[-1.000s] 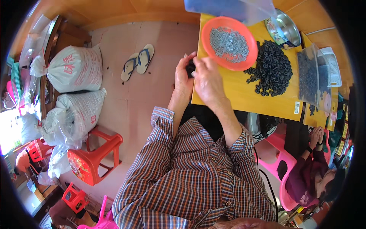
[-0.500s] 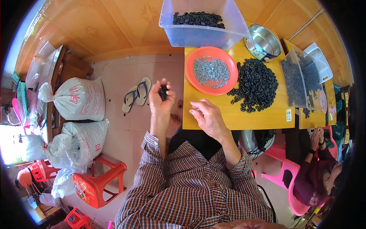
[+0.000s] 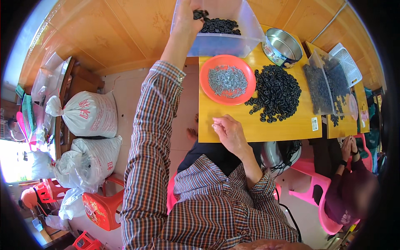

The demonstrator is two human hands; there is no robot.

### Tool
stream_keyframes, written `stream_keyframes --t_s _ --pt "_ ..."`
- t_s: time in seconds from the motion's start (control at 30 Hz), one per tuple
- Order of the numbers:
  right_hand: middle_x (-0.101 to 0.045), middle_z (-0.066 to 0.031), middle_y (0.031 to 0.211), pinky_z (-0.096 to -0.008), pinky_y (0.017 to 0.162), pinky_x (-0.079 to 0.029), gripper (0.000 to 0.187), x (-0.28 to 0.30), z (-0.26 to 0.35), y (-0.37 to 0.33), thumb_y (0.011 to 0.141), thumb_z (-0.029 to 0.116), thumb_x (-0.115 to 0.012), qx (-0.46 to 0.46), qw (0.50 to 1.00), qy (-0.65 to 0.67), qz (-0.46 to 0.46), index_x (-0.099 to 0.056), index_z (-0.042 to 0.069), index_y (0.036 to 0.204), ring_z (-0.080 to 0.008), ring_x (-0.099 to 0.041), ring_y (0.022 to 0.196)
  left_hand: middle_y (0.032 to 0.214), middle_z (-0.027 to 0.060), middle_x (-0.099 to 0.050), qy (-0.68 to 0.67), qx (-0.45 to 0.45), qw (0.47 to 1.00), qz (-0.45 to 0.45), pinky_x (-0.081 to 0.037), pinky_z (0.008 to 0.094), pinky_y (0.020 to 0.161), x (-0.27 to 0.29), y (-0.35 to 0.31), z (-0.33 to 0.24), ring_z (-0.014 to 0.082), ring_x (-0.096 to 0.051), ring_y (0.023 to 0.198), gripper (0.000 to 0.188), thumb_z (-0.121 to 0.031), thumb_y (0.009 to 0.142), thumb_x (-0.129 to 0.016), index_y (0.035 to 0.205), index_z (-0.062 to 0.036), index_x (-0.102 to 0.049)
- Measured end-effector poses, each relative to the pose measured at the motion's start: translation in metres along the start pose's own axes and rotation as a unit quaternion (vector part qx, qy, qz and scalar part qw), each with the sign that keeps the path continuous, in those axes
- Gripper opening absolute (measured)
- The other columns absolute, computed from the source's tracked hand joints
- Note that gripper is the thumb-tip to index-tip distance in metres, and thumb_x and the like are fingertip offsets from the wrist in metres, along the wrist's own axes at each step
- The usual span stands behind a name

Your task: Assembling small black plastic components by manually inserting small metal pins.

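Observation:
My left hand (image 3: 186, 18) reaches over the left side of a clear plastic bin (image 3: 225, 43), its fingers running out of the picture. A small clump of black oval rings (image 3: 200, 14) shows at its edge, above more rings lying in the bin. My right hand (image 3: 230, 132) is at the front edge of the yellow table (image 3: 260, 131), fingers curled in; what they hold, if anything, is hidden. Beyond it stands an orange-red plate (image 3: 204, 89) of small grey metal pieces (image 3: 227, 81). A heap of black rings (image 3: 277, 93) lies right of the plate.
A round metal tin (image 3: 285, 43) stands behind the heap. Farther right are another clear bin (image 3: 318, 89) with black pieces and a white basket (image 3: 348, 62). Tied white sacks (image 3: 93, 116) and a red stool (image 3: 104, 208) are on the left. A seated person (image 3: 350, 183) is at right.
My left hand has swung up and away from me, from beside the table to over the bin, carrying black rings. My right hand has shifted slightly right and toward me.

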State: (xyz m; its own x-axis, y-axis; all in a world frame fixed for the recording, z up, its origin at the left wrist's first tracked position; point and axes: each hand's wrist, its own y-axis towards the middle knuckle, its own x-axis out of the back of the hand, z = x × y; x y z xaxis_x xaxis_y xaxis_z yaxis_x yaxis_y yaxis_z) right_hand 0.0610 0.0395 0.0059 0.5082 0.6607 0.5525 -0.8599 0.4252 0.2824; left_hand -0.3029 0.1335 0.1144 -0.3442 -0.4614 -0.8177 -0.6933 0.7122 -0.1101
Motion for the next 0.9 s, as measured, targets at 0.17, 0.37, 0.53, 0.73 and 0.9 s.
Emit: stream_keyframes --t_s 0.17,0.37,0.53,0.73,0.9 --pt "-0.063 -0.0122 0.085 -0.0271 0.06 -0.052 0.013 -0.005 -0.002 -0.004 0.085 0.0 -0.061 -0.015 0.999 0.04 0.007 -0.063 -0.003 0.098 -0.0181 -0.065 0.067 0.113 0.0163 -0.058 -0.047 -0.041 0.996 0.062 -0.036 0.0496 0.093 0.095 0.052 -0.032 0.0311 -0.057 0.097 0.052 -0.047 0.086 -0.057 0.113 -0.0018 -0.053" --pt "-0.063 -0.0109 0.085 -0.0256 0.06 -0.053 0.012 0.009 -0.027 -0.012 0.086 -0.001 -0.06 -0.083 0.994 0.07 -0.03 -0.062 -0.003 0.098 -0.0151 -0.066 0.066 0.099 0.0172 -0.064 0.151 -0.392 0.905 -0.068 -0.052 0.033 0.082 0.035 -0.1 0.008 0.0248 -0.063 0.089 0.034 -0.025 0.096 -0.047 0.103 0.0058 -0.06" --pt "-0.062 -0.0096 0.083 -0.0239 0.057 -0.051 0.011 0.003 -0.021 -0.012 0.086 -0.003 -0.06 -0.095 0.989 0.103 -0.056 -0.062 -0.003 0.097 -0.0128 -0.065 0.064 0.079 0.0053 -0.059 0.238 -0.426 0.813 -0.318 -0.049 0.0289 0.066 0.15 -0.189 0.03 0.0144 -0.057 0.073 0.025 -0.025 0.096 -0.048 0.093 -0.0036 -0.061" --pt "-0.061 -0.0078 0.082 -0.0226 0.055 -0.049 0.011 -0.012 -0.02 -0.007 0.085 -0.004 -0.061 -0.065 0.991 0.097 -0.069 -0.062 -0.002 0.096 -0.0113 -0.062 0.062 0.061 0.0047 -0.054 0.486 -0.188 0.753 -0.401 -0.043 0.0319 0.049 0.379 -0.222 0.163 0.014 -0.048 0.053 0.03 -0.026 0.092 -0.054 0.076 -0.0015 -0.059" --pt "-0.06 -0.0058 0.081 -0.0205 0.052 -0.046 0.01 -0.011 -0.01 -0.006 0.085 -0.004 -0.061 -0.071 0.99 0.1 -0.07 -0.063 -0.001 0.095 -0.0085 -0.06 0.061 0.087 0.0106 -0.066 0.513 0.028 0.855 -0.077 -0.051 0.0378 0.065 0.469 -0.227 0.281 0.0207 -0.063 0.077 0.032 -0.025 0.087 -0.058 0.11 -0.0017 -0.061"
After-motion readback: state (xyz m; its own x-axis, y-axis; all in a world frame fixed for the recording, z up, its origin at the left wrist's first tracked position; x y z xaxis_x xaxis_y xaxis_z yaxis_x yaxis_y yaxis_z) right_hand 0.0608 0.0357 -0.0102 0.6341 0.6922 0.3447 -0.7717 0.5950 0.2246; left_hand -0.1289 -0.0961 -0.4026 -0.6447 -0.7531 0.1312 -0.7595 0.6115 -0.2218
